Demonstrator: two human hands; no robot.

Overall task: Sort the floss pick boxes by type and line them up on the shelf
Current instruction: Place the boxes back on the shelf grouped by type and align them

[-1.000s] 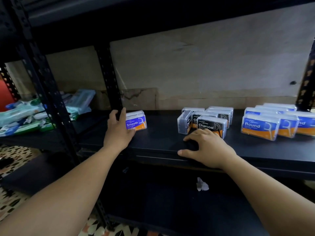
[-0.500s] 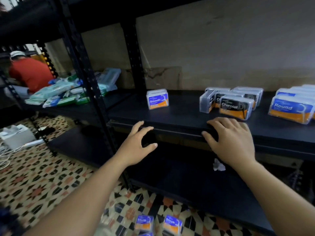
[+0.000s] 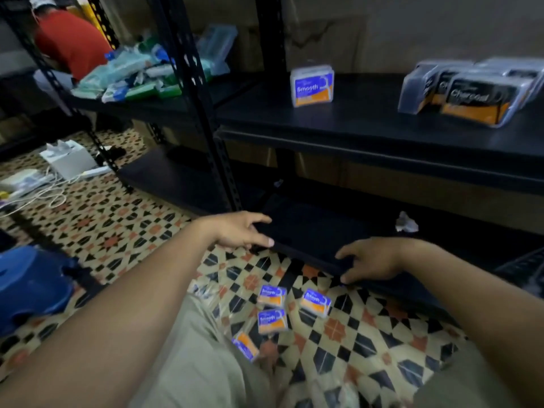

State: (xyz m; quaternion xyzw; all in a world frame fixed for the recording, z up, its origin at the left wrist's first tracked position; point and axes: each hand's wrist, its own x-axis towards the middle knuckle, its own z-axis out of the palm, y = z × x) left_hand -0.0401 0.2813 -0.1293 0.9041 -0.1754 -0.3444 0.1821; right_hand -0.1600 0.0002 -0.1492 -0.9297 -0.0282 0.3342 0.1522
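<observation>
Both hands are empty. The left hand [image 3: 235, 231] hangs with its fingers loosely spread over the front corner of the lower shelf [image 3: 309, 228]. The right hand [image 3: 372, 260] has relaxed fingers at that shelf's front edge; contact with it cannot be told.

The loose Smooth boxes [image 3: 272, 320], four in a cluster, lie flat and label-up on the tiled floor, below and between the two hands and toward the onlooker's side of the shelf edge. Their long sides run roughly across the view, though the lowest one is skewed. The right fingertips are nearest the rightmost box, and the left hand is roughly above the left pair. Either hand would probably reach straight down.

The wearer's knee [image 3: 191, 348] lies just beside the lowest box and may crowd that pick.

Up on the middle shelf [image 3: 353, 131] one Smooth box [image 3: 312, 85] stands upright and alone, well apart from the Charcoal boxes [image 3: 471, 94] to its right.

Farther off are an upright post [image 3: 191, 98], a heap of packets [image 3: 132, 75] and a person in red [image 3: 70, 39].
</observation>
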